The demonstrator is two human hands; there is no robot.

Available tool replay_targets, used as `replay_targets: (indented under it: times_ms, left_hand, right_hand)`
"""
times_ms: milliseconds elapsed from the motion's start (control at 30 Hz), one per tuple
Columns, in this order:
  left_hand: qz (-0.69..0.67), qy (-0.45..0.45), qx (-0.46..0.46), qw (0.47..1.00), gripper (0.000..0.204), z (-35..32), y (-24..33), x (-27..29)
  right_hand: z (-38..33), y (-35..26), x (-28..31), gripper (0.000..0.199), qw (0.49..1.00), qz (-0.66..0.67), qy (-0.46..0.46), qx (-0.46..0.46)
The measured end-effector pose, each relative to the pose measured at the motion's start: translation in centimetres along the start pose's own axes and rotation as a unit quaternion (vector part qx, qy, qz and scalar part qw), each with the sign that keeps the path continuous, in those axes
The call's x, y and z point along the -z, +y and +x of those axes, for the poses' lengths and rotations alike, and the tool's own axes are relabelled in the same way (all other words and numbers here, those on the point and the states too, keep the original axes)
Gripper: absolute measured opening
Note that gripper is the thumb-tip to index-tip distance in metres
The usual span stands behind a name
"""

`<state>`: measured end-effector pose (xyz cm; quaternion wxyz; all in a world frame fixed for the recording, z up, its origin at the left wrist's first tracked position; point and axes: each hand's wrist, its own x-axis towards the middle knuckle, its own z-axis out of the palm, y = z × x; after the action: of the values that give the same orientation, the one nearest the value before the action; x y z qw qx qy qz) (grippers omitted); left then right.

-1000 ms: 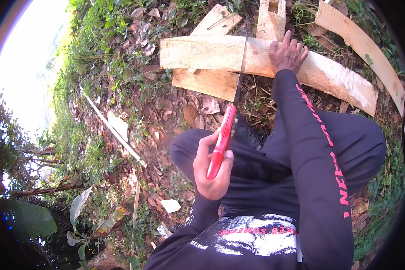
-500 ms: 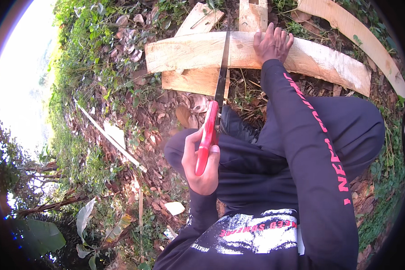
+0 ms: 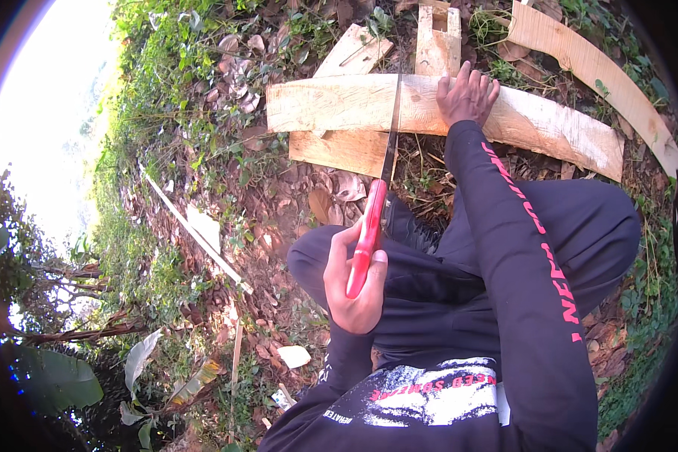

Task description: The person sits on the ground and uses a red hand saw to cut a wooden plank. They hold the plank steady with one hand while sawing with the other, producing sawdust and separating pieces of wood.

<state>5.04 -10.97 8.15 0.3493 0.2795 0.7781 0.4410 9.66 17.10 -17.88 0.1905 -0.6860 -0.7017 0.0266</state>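
My left hand is closed round the red handle of a handsaw. Its dark narrow blade runs away from me across a long, slightly curved wooden board, left of the board's middle. Whether the teeth have cut into the wood is too fine to tell. On the board, right of the blade, my right hand presses down with its fingers reaching over the far edge. Under the board lies a pale plank, its near end sticking out towards me.
A plank with a notch lies beyond the board, and another curved board is at the far right. My bent legs are close to the near side. Leaves and low plants cover the ground; a thin stick lies left.
The saw and my left hand have moved slightly forward, away from me, relative to the board. My right hand keeps its place on the board. The whole view has shifted a little.
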Motion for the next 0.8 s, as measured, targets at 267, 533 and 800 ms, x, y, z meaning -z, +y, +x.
replay_targets:
  times_ms: [267,533,800]
  left_hand:
    - [-0.034,0.037,-0.104,0.993,0.023,7.1,-1.5,-4.5]
    - [-0.043,0.037,-0.027,0.998,0.03,-1.2,2.8,-2.2]
    - [-0.069,0.028,-0.045,0.996,0.026,2.6,2.3,-4.6]
  right_hand:
    - [1.1,0.2,2.9,0.067,0.999,0.043,-0.001,-0.001]
    - [3.4,2.1,3.9,0.06,0.998,0.063,0.023,-0.015]
    - [1.5,1.9,4.8,0.039,0.995,0.093,-0.003,-0.02]
